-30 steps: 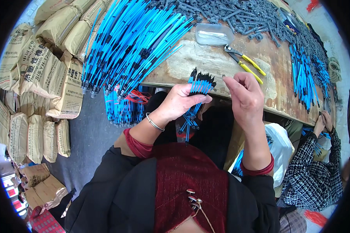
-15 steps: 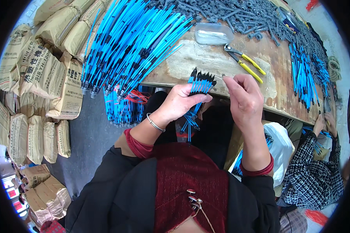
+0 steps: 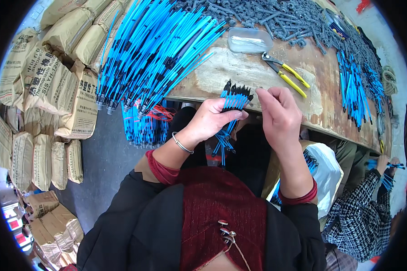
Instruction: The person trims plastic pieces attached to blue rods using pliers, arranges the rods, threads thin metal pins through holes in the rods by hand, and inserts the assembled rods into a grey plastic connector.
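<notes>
My left hand (image 3: 207,121) is closed around a small bundle of thin blue tubes (image 3: 236,102) with black tips. The tips fan out above the thumb, and loose ends hang below the palm over my lap. Just right of those tips is my right hand (image 3: 282,118), its thumb and forefinger pinched together. Whatever sits in that pinch is too small to make out. The right fingertips are apart from the bundle. Beyond both hands lie pliers (image 3: 286,74) with yellow handles and a clear plastic box (image 3: 250,40) holding thin white pieces.
Large piles of blue tubes (image 3: 163,58) and grey plastic fittings (image 3: 276,18) cover the wooden table (image 3: 212,67). Tied bundles (image 3: 144,128) sit below its left edge. Paper sacks (image 3: 49,90) stand at left. A white bag (image 3: 328,174) is by my right arm. A co-worker's hands (image 3: 386,165) hold blue tubes.
My right hand has shifted slightly left, closer to the black tips. My left hand keeps its hold on the bundle. The co-worker's hands have moved off the table edge with blue tubes.
</notes>
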Action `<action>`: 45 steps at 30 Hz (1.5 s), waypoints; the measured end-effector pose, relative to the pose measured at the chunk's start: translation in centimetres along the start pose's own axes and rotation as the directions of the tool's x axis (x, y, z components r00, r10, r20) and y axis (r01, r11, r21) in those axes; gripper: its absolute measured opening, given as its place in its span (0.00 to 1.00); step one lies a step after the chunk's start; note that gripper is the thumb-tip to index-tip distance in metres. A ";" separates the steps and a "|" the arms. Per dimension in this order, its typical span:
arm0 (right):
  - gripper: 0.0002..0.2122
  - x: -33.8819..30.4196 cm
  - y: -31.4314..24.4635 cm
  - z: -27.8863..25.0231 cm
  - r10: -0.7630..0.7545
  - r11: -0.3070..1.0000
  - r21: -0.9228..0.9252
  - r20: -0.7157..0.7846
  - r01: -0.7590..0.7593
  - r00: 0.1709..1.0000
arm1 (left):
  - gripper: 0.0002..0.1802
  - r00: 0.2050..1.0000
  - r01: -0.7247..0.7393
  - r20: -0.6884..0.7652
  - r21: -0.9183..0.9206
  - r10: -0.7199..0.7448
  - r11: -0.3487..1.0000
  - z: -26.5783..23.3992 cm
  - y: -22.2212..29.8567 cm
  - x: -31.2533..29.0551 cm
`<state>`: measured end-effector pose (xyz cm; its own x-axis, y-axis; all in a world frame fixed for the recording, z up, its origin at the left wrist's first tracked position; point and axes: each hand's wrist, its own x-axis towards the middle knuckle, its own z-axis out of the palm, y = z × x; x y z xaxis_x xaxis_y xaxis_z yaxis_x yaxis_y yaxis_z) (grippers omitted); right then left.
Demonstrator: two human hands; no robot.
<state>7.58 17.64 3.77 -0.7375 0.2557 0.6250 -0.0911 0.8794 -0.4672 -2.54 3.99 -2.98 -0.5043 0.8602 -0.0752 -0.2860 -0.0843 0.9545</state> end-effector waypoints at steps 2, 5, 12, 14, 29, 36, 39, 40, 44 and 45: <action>0.07 0.0 -0.1 0.0 -0.085 0.992 -0.092 -0.015 0.083 0.996 | 0.12 1.000 -0.007 0.009 -0.005 0.007 1.000 0.0 0.0 0.0; 0.07 0.0 0.1 0.1 0.027 0.999 0.035 -0.017 -0.026 1.000 | 0.11 0.999 -0.020 0.031 -0.017 0.020 1.000 0.0 0.1 0.0; 0.05 0.4 1.4 0.3 0.155 0.942 0.289 0.070 -0.169 0.985 | 0.12 0.998 0.044 0.058 -0.090 -0.039 0.995 -0.4 0.4 -0.2; 0.05 0.5 1.6 0.2 0.133 0.941 0.304 0.082 -0.152 0.988 | 0.12 0.997 0.053 0.062 -0.096 -0.047 0.994 -0.4 0.6 -0.2; 0.05 1.3 1.7 0.2 0.024 0.971 0.234 0.078 -0.042 0.997 | 0.14 0.991 0.102 0.102 -0.125 -0.090 0.987 -0.7 0.6 0.2; 0.06 1.9 2.5 0.0 -0.041 0.959 0.285 0.128 0.003 0.991 | 0.15 0.981 0.127 0.160 -0.120 -0.107 0.985 -1.2 1.0 0.3; 0.06 2.3 2.5 -0.1 -0.091 0.966 0.252 0.130 0.056 0.987 | 0.15 0.977 0.153 0.169 -0.146 -0.128 0.977 -1.1 1.5 0.2; 0.06 2.3 2.5 -0.1 -0.131 0.968 0.232 0.126 0.099 0.983 | 0.15 0.975 0.167 0.174 -0.160 -0.138 0.973 -1.0 1.6 0.2; 0.07 2.7 2.7 -0.1 -0.241 0.959 0.180 0.115 0.218 0.964 | 0.15 0.974 0.138 0.194 -0.109 -0.116 0.984 -1.3 1.4 0.3; 0.08 2.9 2.8 -0.2 -0.272 0.953 0.168 0.112 0.252 0.956 | 0.15 0.974 0.138 0.194 -0.109 -0.116 0.984 -1.3 1.4 0.3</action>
<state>5.32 20.89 4.35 -0.7548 -0.0398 0.6547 -0.3850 0.8350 -0.3931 -4.21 3.48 -2.05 -0.3006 0.9452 -0.1277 -0.4400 -0.0186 0.8978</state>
